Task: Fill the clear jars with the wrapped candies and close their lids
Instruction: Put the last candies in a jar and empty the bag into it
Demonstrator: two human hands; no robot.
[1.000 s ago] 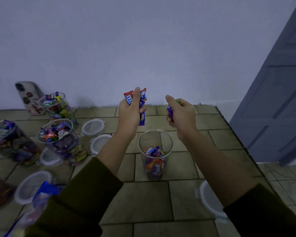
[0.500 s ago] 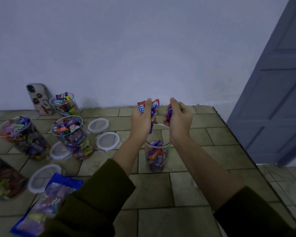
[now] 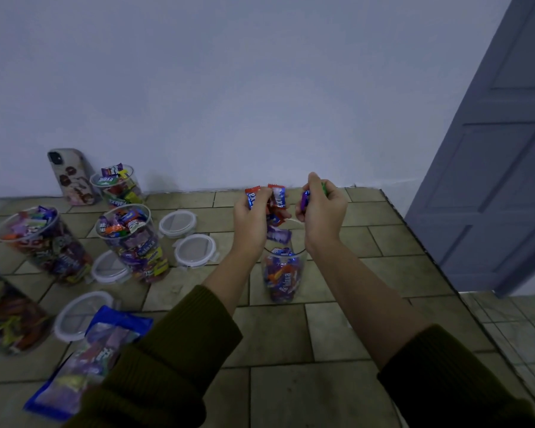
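A clear jar (image 3: 283,273) stands open on the tiled floor, partly filled with wrapped candies. Right above it my left hand (image 3: 250,220) grips a bunch of red and blue wrapped candies (image 3: 277,197). One purple candy (image 3: 279,234) is in the air just over the jar's mouth. My right hand (image 3: 322,211) is beside the left, over the jar, and pinches purple and green candies (image 3: 306,199).
Several open jars full of candies stand at the left, the nearest (image 3: 133,242). Round white lids (image 3: 195,250) lie among them. A blue candy bag (image 3: 87,362) lies at the lower left. A phone (image 3: 70,176) leans on the wall. A grey door (image 3: 491,168) is at the right.
Both hands came closer together over the jar. A purple candy has dropped from my left hand toward the jar. The view shifted right and up, so the floor sits lower in frame.
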